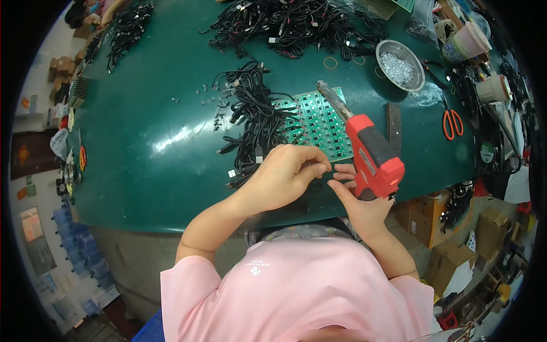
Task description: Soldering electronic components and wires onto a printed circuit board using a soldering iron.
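In my right hand (367,214) rests a red-and-black soldering gun (370,148), its metal barrel pointing away over the table. The thumb and fingertips of that hand reach out past the grip toward my left hand (285,176). The left thumb and forefinger are pinched together on something small with a reddish end, too small to name. Just beyond both hands lies a panel of green circuit boards (319,122), with the gun's barrel crossing above it. A bundle of black cables (250,114) with plugs lies along the panel's left side, partly hidden by my left hand.
A metal bowl (400,65) of small shiny parts stands at the far right. Near it lie a dark bar (393,128) and orange-handled scissors (452,122). A large heap of black cables (296,25) covers the far side. Small dark parts (219,119) are scattered left of the bundle.
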### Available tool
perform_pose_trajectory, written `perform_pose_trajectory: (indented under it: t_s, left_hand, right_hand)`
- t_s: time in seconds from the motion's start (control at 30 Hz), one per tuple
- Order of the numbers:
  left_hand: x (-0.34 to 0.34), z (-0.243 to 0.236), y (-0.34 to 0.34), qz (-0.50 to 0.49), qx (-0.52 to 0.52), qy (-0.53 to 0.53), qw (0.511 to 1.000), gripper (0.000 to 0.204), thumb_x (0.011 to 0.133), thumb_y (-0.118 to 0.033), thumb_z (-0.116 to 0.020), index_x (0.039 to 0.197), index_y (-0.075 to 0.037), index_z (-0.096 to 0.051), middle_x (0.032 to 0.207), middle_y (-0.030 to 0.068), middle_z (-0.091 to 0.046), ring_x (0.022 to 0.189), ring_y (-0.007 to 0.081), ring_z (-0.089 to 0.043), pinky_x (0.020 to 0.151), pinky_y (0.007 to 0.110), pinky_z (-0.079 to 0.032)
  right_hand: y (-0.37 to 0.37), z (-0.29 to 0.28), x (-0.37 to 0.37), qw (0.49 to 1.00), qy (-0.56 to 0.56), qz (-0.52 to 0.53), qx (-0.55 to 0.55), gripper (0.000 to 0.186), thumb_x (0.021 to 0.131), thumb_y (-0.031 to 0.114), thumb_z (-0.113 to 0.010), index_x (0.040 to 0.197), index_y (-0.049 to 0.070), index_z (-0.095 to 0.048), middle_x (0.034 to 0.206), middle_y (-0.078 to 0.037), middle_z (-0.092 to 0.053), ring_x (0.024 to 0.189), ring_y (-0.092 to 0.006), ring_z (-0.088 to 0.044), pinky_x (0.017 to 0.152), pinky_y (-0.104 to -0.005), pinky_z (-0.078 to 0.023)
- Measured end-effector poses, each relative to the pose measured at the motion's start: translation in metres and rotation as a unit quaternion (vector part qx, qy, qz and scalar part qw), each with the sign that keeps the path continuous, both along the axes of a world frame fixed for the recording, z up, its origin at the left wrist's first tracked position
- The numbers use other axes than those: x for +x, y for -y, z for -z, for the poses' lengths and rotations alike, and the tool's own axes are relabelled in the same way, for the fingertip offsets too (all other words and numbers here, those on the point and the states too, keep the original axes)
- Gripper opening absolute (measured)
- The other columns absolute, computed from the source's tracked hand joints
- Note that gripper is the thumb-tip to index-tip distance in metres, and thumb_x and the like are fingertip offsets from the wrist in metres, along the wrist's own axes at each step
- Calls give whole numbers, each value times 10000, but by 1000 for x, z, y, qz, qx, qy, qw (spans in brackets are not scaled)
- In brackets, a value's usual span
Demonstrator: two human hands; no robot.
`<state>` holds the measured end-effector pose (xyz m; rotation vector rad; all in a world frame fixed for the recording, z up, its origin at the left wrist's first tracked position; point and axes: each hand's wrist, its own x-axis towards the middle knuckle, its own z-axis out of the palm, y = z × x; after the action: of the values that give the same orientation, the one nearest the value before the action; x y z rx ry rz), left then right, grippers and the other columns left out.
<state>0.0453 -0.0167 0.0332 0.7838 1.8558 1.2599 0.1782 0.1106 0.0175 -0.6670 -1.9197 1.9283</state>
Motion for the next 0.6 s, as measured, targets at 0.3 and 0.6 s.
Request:
perform_pose_trajectory:
  t_s: [0.3,0.6]
  left_hand:
    - [15,14,-3,23,31,-131,991,91,837,-32,-616,896,17,-664,705,144,-637,571,192,-569,557,303,-454]
    - [10,10,-2,2,50,-84,995,94,811,-47,-670,896,-14,-694,711,98,-670,559,137,-602,534,253,-472]
  right_hand:
    - [-4,0,1,1000,9,-1,16,156,792,-38,-693,929,-40,-618,843,-76,-660,728,-110,-622,619,-223,-485]
    - [-14,-12,-9,997,42,12,-71,113,780,-20,-699,864,-45,-628,781,-76,-665,668,-112,-628,583,-226,-508]
